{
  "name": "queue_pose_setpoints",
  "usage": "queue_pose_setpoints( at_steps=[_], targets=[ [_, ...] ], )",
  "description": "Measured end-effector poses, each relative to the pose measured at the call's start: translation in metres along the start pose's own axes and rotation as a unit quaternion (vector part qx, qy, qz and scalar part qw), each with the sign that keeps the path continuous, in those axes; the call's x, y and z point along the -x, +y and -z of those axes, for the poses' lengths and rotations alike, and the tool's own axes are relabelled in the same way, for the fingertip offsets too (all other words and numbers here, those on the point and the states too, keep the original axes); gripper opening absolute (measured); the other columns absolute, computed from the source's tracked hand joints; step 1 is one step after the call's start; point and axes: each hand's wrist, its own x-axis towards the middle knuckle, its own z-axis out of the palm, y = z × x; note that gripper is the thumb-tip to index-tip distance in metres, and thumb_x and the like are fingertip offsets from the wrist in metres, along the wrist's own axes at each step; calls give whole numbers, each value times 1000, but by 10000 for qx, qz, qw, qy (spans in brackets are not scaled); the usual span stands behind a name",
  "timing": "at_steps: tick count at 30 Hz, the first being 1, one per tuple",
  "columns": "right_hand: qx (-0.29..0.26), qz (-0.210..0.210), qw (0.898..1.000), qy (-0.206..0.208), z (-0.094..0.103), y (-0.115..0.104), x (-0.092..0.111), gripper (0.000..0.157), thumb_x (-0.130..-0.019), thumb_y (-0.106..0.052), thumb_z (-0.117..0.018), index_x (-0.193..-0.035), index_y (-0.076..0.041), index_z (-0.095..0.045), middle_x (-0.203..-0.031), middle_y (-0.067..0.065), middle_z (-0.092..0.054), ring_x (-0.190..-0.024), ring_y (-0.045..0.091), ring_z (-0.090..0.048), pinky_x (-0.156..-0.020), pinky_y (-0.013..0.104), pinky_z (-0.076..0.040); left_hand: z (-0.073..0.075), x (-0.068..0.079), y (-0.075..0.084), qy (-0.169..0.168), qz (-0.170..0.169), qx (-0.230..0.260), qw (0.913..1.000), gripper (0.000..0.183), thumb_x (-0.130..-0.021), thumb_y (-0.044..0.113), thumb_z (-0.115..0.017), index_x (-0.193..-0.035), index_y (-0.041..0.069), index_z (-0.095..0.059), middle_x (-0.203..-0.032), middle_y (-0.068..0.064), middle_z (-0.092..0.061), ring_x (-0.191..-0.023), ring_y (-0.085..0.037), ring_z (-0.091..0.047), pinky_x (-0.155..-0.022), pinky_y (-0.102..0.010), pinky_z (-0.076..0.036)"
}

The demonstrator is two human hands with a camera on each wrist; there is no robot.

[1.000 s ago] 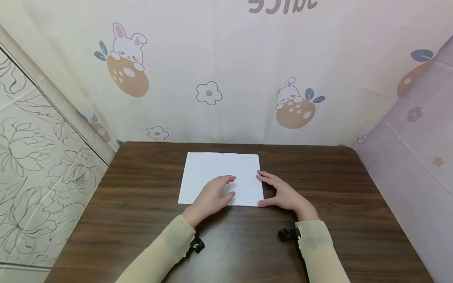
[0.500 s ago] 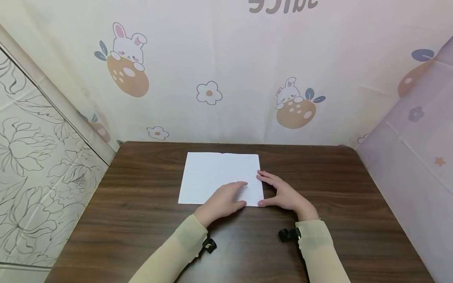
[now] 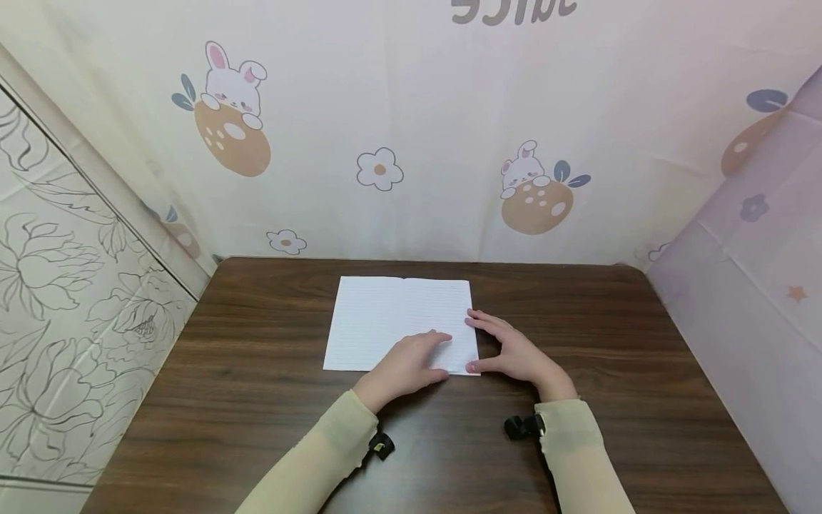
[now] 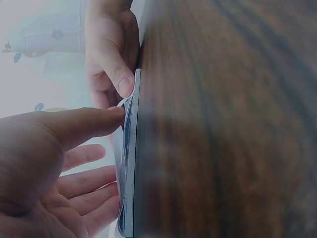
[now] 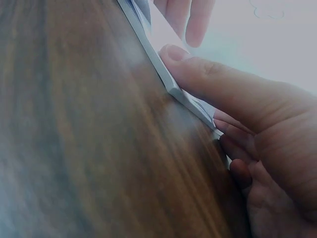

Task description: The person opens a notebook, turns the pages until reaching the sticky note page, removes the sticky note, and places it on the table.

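Open notebook: left hand and right hand, fingers apart, are touching right page, seemingly steadying it, next needing gentle pressure.

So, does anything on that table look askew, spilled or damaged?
No spill or damage shows. One small oddity: along the near edge of the open lined notebook, pages bow and gap apart beside the left hand instead of lying flat together.

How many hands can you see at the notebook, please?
2: the left hand is at the near edge of the notebook, and the right hand is at its right edge.
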Motion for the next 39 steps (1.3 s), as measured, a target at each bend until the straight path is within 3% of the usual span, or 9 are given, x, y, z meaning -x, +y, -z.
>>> queue_pose_setpoints(
  at_steps=[13,27,39],
  targets=[
    [134,-76,9998,88,-3,-1,0,90,-87,-48,-92,-162,-16,-53,-176,10,-36,-161,43,-29,-123,74,-26,-3,-2,-1,-28,59,90,9999,54,-99,26,-84,-147,9,-67,-150,-9,-68,-145,-28,-59,-122,-46,-44],
    [52,-38,10000,75,-2,0,-1,91,-86,-47,-94,-161,-16,-55,-176,6,-37,-162,39,-30,-125,70,-26,-2,-3,-2,43,69,123,9999,54,-100,27,-82,-147,8,-66,-148,-10,-68,-140,-26,-63,-120,-45,-46],
    [51,-75,9999,83,1,-2,1,93,-86,-48,-93,-163,-15,-52,-176,7,-37,-161,40,-31,-124,71,-27,1,-1,-6,165,-247,277,9992,34,-102,22,-79,-133,8,-74,-134,-8,-76,-130,-24,-69,-114,-42,-51]
  ],
)
